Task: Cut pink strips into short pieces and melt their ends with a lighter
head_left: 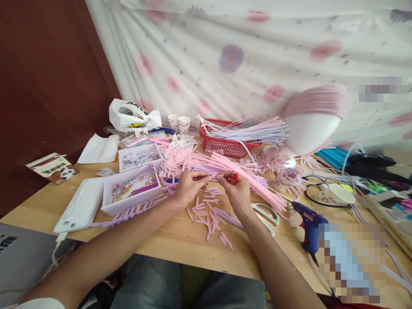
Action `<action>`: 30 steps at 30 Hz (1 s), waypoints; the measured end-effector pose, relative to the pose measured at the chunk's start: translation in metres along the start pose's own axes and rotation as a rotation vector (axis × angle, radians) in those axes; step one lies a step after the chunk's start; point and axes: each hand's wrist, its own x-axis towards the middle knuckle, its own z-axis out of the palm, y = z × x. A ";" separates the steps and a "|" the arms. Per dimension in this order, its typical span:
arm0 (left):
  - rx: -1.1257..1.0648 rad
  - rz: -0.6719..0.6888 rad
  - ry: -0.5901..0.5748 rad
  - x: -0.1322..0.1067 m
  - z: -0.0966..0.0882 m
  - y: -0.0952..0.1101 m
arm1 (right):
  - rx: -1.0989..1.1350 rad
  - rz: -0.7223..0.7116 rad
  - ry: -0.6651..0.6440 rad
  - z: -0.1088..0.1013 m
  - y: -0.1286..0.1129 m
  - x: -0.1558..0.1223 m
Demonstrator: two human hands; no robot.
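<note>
My left hand point(190, 187) is closed in a pinch over the middle of the table, with a short pale pink pipe-cleaner piece point(213, 176) at its fingertips. Facing it, my right hand point(238, 193) has thumb and forefinger at the other end of that piece. A small red tool point(234, 177) with a metal part is tucked in the right hand; its kind is partly hidden by fingers. Below both hands lie loose short pink pipe-cleaner pieces point(209, 214) with tapered ends. Long pink pipe cleaners point(247, 180) lie in a bundle just behind the right hand.
White boxes with beads point(131, 189) stand left, near a white power bank point(79, 204). Behind are a red basket point(222, 146) of pipe cleaners and paper cups point(184, 124). Scissors point(267, 213), a blue glue gun point(309, 225) and a white head form point(310, 128) are right.
</note>
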 end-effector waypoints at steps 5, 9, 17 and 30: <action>-0.045 -0.021 0.064 0.000 0.000 -0.001 | 0.152 0.123 0.073 -0.002 -0.002 -0.002; -0.083 -0.036 0.126 0.001 -0.001 -0.003 | 0.260 0.177 -0.024 -0.001 0.004 -0.005; -0.040 0.013 0.120 -0.002 0.002 -0.004 | 0.150 0.149 -0.021 0.006 0.003 -0.008; -0.012 0.047 0.115 -0.002 0.002 -0.004 | 0.005 0.062 -0.035 0.002 0.013 -0.008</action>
